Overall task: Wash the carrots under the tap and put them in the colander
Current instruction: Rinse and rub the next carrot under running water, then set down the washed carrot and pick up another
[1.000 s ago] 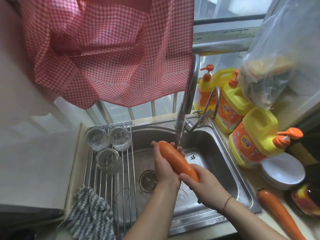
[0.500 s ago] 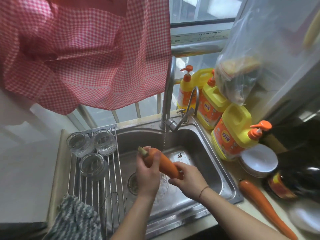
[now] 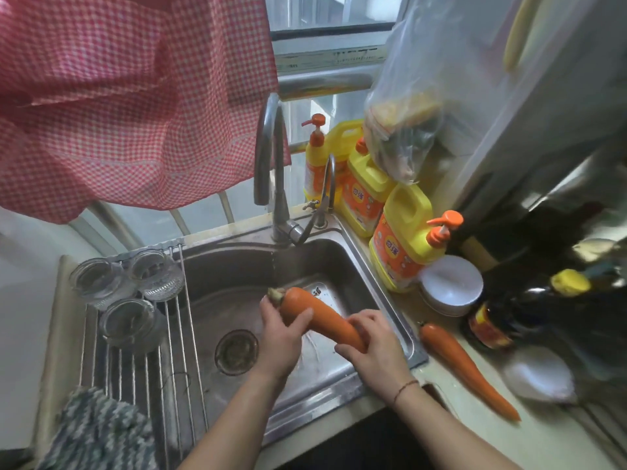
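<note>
- One view only, from a wide-angle camera worn on the person's head.
- It looks forward and steeply down over the steel sink (image 3: 342,266), near enough that both forearms enter from the bottom edge.
- It faces the window (image 3: 330,15) behind the tap (image 3: 271,164).
- Straight lines bend toward the picture's edges.

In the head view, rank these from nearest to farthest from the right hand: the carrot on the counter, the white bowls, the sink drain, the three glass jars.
From the right hand:
1. Carrot on the counter, just to its right.
2. Sink drain, left, in the basin.
3. White bowls, right and behind; close to the drain's rank, hard to call.
4. Glass jars, far left on the rack.
</note>
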### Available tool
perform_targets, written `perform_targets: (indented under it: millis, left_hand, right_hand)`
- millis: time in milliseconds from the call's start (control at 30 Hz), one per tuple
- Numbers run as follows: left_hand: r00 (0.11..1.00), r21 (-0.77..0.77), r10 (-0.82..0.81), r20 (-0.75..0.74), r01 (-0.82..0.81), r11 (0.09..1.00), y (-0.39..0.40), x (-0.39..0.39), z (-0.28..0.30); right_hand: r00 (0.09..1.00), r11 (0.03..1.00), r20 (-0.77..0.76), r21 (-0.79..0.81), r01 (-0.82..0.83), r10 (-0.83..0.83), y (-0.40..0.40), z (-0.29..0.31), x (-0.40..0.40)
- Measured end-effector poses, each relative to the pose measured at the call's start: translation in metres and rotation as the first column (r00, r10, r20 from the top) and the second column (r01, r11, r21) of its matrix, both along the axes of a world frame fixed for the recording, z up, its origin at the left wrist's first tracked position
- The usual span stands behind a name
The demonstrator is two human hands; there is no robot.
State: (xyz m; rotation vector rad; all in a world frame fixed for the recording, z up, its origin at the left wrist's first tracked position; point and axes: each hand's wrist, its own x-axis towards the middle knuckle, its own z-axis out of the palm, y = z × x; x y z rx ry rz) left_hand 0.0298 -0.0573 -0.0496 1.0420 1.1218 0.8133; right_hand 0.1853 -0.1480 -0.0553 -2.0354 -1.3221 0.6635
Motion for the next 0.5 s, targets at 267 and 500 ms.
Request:
perform_targets:
  millis: [267, 500]
  left_hand:
    - [0.962, -0.033, -0.245, -0.12, 0.242, 0.97, -0.059, 0.105, -0.013]
    - [0.909, -0.006, -0.309, -0.28, 0.32, 0.947, -0.094, 0.166, -0.02]
  right_hand:
    - [0.934, 0.98, 0.298, 0.055, 0.191, -0.199, -0.117, -0.011, 0.094]
    - [0.887, 0.945, 0.325, 0.117, 0.306, -0.327, -0.175, -0.036, 0.139]
